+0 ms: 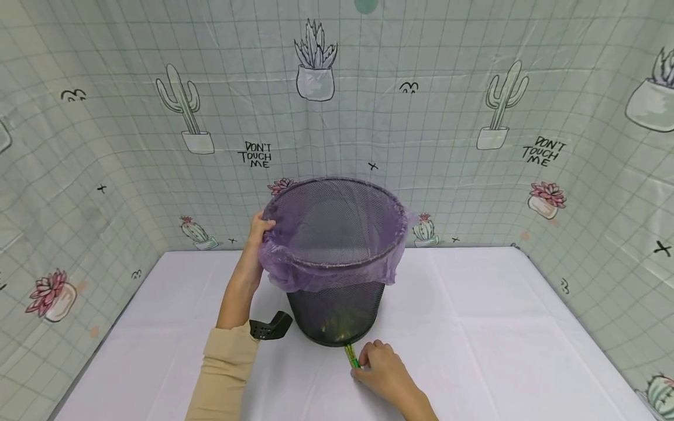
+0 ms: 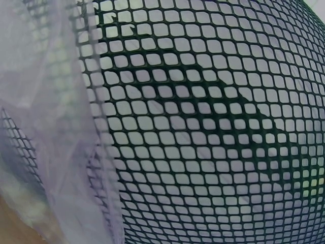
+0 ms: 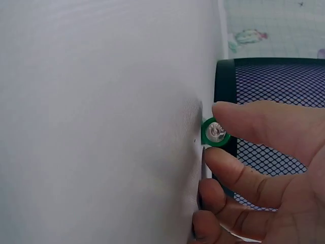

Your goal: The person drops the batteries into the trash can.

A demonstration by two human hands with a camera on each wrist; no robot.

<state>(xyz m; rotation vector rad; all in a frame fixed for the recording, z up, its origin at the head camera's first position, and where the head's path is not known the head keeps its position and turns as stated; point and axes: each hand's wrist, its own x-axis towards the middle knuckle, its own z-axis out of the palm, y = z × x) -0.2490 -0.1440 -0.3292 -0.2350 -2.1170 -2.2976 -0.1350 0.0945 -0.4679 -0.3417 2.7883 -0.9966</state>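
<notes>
A black mesh waste bin stands on the table with a purple bin liner folded over its rim. My left hand grips the rim at the left side, thumb over the edge; the left wrist view is filled by the mesh and the liner. In front of the bin's base lies a slim green and yellow battery, its far end right at the base. My right hand pinches the near end. Up close, thumb and index finger sit on either side of the battery's round silver end.
A white cloth covers the table. Grid-patterned curtains with cactus prints close off the back and both sides. A black wrist mount juts from the left sleeve beside the bin.
</notes>
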